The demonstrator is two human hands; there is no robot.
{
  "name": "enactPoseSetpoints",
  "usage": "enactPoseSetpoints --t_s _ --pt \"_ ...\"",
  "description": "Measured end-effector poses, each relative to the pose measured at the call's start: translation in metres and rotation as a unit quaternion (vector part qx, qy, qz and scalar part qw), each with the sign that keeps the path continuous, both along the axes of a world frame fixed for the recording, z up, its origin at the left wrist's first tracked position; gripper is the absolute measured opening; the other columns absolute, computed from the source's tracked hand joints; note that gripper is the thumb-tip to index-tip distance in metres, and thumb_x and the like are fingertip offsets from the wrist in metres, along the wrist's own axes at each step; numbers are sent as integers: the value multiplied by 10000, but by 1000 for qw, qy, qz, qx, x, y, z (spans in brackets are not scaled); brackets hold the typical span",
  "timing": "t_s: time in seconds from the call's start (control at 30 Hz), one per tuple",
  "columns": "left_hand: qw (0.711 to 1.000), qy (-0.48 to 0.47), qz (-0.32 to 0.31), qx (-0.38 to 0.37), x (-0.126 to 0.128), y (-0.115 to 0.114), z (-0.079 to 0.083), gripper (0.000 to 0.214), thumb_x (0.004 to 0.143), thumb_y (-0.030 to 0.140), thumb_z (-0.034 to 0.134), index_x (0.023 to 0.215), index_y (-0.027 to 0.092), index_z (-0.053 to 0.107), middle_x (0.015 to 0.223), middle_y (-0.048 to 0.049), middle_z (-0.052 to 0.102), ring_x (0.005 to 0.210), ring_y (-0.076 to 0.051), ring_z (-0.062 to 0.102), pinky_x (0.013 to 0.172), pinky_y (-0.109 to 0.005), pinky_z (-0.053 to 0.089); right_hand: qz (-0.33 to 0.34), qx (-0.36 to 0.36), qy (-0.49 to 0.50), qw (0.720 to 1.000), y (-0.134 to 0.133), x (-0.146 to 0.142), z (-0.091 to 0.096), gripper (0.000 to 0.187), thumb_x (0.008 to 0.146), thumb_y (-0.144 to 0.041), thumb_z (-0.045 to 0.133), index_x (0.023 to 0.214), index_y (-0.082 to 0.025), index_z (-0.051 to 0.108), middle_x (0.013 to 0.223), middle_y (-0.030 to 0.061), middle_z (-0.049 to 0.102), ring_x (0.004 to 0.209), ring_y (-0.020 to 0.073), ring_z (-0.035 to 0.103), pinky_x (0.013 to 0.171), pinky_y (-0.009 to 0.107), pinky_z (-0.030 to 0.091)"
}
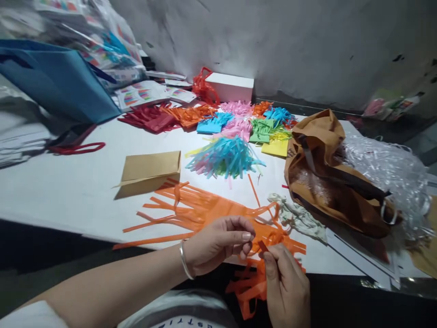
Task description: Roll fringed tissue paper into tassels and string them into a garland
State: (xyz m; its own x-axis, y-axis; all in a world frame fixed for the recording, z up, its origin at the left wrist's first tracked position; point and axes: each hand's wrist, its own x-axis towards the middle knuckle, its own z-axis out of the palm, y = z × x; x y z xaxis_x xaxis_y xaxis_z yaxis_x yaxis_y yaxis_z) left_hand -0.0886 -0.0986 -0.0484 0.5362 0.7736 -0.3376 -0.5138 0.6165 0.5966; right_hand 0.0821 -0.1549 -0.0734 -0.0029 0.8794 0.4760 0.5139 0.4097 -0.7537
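A long orange fringed paper strip (194,209) lies across the near edge of the white table (61,182) and hangs off the front. My left hand (218,243), with a silver bangle on the wrist, is closed, pinching the orange paper near its bunched end. My right hand (285,287) is closed too, thumb and forefinger gripping a small fold of the same orange paper (264,248) just in front of the left hand's fingers. More orange strips (249,289) dangle below both hands.
A folded brown card (150,171) lies behind the strip. Blue-and-pink fringe bundle (225,157) and several coloured fringe piles (246,120) sit mid-table. Brown bag (327,177), crumpled clear plastic (392,177) and grey cloth (297,216) on the right. Blue bag (58,79) far left; white box (232,86) by the wall.
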Motion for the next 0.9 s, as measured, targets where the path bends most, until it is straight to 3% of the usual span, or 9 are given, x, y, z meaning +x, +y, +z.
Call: enactPoseSetpoints --t_s 0.2,0.43,0.67,0.9 --pt "999 6 49 8 -16 -14 -6 257 690 208 885 827 113 690 657 11 649 527 -60 600 581 -179 554 34 38 -30 998 -2 -25 0 153 993 -173 482 912 -221 603 766 9 642 697 133 628 679 238 495" --pt "993 40 78 76 -24 -20 -14 303 708 275 881 844 117 660 653 17 639 554 -81 616 629 -228 584 72 15 -93 993 -1 -29 12 169 976 -154 485 850 -209 583 726 -1 607 662 124 599 647 237 471" --pt "984 91 40 145 -30 -23 -12 312 773 358 830 866 128 643 744 0 640 617 -76 611 615 -181 516 115 -6 -123 986 4 -26 21 190 1002 -202 467 873 -207 606 724 2 629 642 130 611 610 233 477" --pt "921 222 31 320 -32 -24 -13 314 937 448 610 875 141 633 823 -27 583 644 -98 574 603 -206 490 128 17 -160 979 5 -26 23 195 1005 -188 452 904 -200 619 691 4 616 611 141 603 589 241 474"
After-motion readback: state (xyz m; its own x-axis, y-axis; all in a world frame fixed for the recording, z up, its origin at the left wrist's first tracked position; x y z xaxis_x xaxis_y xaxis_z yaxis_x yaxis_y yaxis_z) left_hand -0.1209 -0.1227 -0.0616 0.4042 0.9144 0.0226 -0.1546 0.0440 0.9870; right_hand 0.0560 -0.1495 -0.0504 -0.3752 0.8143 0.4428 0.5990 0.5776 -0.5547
